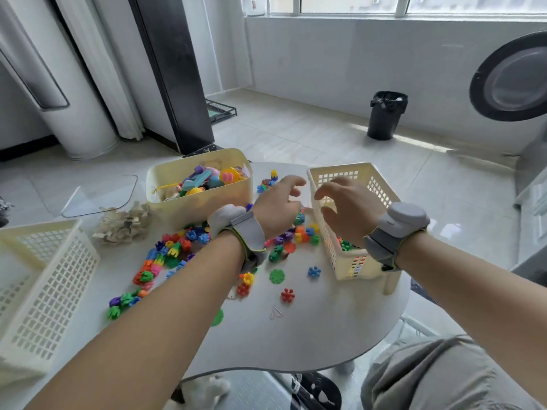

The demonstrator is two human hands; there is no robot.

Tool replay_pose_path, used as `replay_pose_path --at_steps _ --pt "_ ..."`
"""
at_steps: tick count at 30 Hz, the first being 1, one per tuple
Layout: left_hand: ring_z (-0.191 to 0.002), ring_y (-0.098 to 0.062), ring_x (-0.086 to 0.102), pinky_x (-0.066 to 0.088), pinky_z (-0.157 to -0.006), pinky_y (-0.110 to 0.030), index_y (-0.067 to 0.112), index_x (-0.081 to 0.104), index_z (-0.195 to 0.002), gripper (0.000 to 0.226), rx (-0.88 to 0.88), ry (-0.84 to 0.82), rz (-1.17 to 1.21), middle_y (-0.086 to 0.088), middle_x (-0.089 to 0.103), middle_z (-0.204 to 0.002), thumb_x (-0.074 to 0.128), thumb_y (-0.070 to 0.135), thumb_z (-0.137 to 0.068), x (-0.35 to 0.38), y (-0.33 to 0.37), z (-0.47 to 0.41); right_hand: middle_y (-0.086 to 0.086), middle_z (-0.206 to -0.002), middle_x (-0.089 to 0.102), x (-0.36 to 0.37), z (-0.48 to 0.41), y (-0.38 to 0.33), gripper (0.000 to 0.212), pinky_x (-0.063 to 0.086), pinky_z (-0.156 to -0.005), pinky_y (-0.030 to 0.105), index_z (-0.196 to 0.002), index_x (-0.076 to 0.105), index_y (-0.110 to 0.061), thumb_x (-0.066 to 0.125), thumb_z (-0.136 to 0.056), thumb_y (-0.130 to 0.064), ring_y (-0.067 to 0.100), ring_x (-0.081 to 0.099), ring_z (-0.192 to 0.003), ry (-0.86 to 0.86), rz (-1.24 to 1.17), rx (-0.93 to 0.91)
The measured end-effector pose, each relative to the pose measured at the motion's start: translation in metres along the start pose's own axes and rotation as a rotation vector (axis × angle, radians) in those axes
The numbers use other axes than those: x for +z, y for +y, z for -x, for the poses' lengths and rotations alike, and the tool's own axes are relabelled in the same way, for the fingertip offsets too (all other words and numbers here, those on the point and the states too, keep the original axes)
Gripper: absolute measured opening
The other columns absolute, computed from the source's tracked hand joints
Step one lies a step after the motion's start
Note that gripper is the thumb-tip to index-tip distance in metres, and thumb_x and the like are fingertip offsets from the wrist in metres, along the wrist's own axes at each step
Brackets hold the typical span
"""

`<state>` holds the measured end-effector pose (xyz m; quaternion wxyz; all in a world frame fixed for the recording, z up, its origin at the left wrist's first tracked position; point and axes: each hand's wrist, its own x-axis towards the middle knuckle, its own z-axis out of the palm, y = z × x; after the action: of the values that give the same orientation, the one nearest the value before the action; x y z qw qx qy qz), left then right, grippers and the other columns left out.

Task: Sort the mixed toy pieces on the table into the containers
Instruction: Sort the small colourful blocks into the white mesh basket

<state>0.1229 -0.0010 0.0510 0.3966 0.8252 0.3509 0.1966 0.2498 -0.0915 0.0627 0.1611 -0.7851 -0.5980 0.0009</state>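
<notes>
On the white table (296, 335) I count three cream containers: a solid tub (201, 202) at eleven o'clock, already heaped with mixed toys; a lattice basket (352, 261) at one o'clock with a few pieces in its bottom; and a second lattice basket (44, 291) at nine o'clock, where I can see nothing inside. My left hand (278, 205) hovers over the gap between tub and right-hand basket, fingers spread and loosely curled, holding nothing that I can see. My right hand (349, 208) hangs over the open right-hand basket, fingers splayed, released. Both wrists wear grey strapped bands.

Loose toy pieces (174, 253) lie in a thick drift from eight o'clock up towards the centre, partly hidden under my left forearm. Nearer me, apart from the drift, I count four single flower-shaped pieces clearly: a green disc (277, 276), a blue one (314, 272), a red one (287, 295) and another red one (243, 289). A pale heap of wooden bits (121, 223) sits at ten o'clock beside the tub. Beyond the table, one black bin (386, 115) stands on the floor at one o'clock.
</notes>
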Motion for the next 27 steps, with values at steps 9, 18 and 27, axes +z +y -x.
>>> replay_pose_path --at_steps 9,18,27 --pt "-0.113 -0.021 0.051 0.044 -0.095 -0.033 0.028 0.024 -0.144 0.074 -0.175 0.049 -0.230 -0.004 0.051 -0.124 0.067 0.023 -0.084 -0.048 -0.083 0.055 0.001 -0.131 0.043 0.061 -0.010 -0.063 0.036 0.045 -0.092 0.037 -0.125 0.051 -0.026 0.051 -0.089 -0.023 0.025 0.045 -0.117 -0.190 -0.044 -0.122" --pt "-0.131 -0.029 0.032 0.035 -0.105 -0.037 0.033 0.020 -0.146 0.080 -0.297 -0.062 -0.464 -0.008 0.034 -0.144 0.066 0.028 -0.081 -0.040 -0.136 0.083 0.007 -0.127 0.039 0.143 0.000 -0.091 0.052 0.044 -0.084 0.036 -0.129 0.039 -0.023 0.055 -0.084 -0.042 0.031 0.040 -0.112 -0.326 0.046 -0.206" --pt "-0.126 -0.026 0.033 0.036 -0.104 -0.037 0.033 0.038 -0.139 0.056 -0.253 -0.062 -0.556 -0.003 0.038 -0.135 0.059 0.037 -0.088 -0.023 -0.150 0.079 0.009 -0.124 0.040 0.147 -0.005 -0.084 0.048 0.051 -0.076 0.034 -0.127 0.044 -0.014 0.062 -0.084 -0.027 0.028 0.054 -0.101 -0.311 -0.049 -0.131"
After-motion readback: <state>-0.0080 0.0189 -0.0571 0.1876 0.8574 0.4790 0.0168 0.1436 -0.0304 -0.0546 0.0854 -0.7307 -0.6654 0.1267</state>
